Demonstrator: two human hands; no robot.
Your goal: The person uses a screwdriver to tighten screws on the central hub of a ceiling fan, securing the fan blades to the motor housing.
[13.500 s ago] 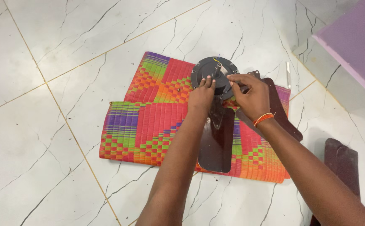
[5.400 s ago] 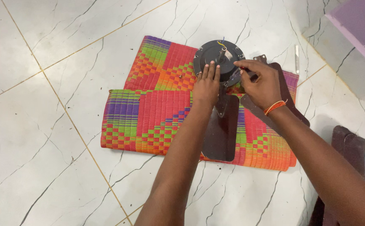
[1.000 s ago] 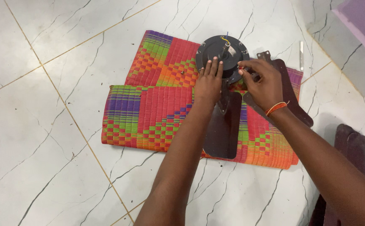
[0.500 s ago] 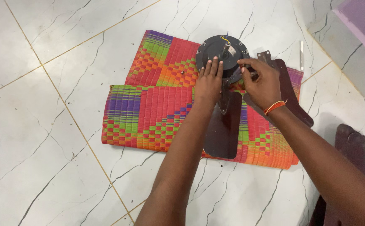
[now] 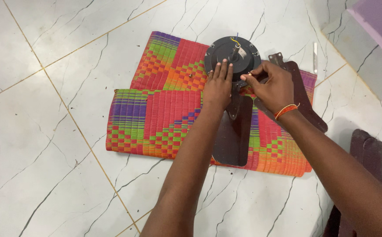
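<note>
A dark round fan motor (image 5: 232, 52) with short wires sticking up lies on a bright woven mat (image 5: 156, 114). A dark brown fan blade (image 5: 234, 131) runs from the motor toward me. My left hand (image 5: 218, 85) lies flat, pressing the blade's root against the motor's near rim. My right hand (image 5: 270, 85) pinches something small between thumb and fingertips at the motor's edge; what it is I cannot make out. A second blade (image 5: 302, 96) stretches out to the right, partly under my right hand.
The mat sits on a white marble floor with thin gold joints. Another dark blade (image 5: 368, 151) lies on the floor at the right. A slim metal tool (image 5: 315, 57) rests beyond the mat. A purple surface (image 5: 379, 22) fills the top right corner.
Over the last second both hands stay at the motor; my right fingers shift slightly at its rim. Since the earliest frames the view has drifted a little.
</note>
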